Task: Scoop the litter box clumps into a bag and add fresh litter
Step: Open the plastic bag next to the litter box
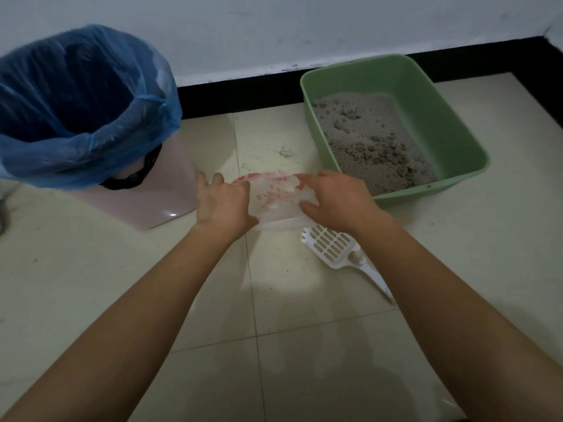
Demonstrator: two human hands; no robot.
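Green plastic litter box (pixel 426 95), count 1, sits on the tiled floor (pixel 91 284) with its far side at the black skirting. Grey litter (pixel 371 144) inside is lumpy and uneven, heaped toward the box's left and near walls.

Left of the box: 1 pink bin (pixel 146 205) lined with 1 blue bag (pixel 76 111), mouth open, plastic folded over the rim. Between bin and box, near the box's left wall: 1 small patch of spilled grains (pixel 285 151).

Just in front of the box's near-left corner: 1 translucent bag with red print (pixel 274 193), held low between 2 bare hands. Left hand (pixel 222 202) grips its left edge, fingers curled over the plastic. Right hand (pixel 335 199) grips its right edge, fingers and thumb pinching it. Bag contents, and contact with the floor: cannot tell.

In front of the box, beneath the right wrist: 1 white slotted scoop (pixel 332 246) flat on the floor, handle pointing away from the box, no hand on it.
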